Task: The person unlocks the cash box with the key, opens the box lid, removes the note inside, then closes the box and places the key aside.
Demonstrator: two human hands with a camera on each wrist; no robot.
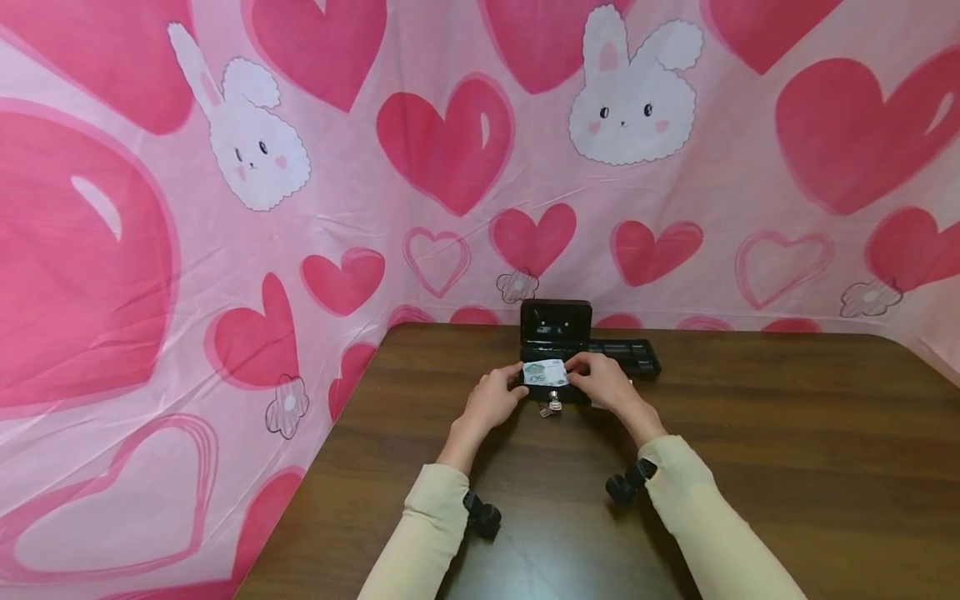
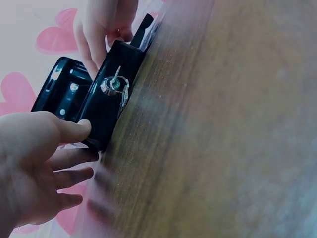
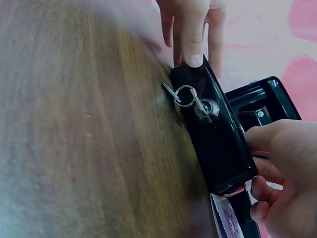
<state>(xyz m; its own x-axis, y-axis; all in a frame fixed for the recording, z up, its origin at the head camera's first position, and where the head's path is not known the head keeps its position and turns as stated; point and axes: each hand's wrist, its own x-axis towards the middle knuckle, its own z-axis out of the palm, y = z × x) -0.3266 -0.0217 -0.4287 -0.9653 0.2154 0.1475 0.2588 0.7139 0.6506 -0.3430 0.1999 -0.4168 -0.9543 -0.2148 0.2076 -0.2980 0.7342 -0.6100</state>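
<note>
A black cash box stands on the table with its lid raised at the back. A green-and-white banknote lies across its opening. Keys on a ring hang from the front lock. My left hand holds the box's left end. Its thumb is on the front corner, and the other fingers extend past the end. My right hand pinches the banknote's right edge. In the right wrist view its thumb reaches over the rim and the curled fingers sit beside the end; the banknote's grip is hidden there.
A black compartment tray lies right of the box. A purple printed paper shows beside the box in the right wrist view. The brown wooden table meets a pink heart-and-rabbit cloth at its back and left.
</note>
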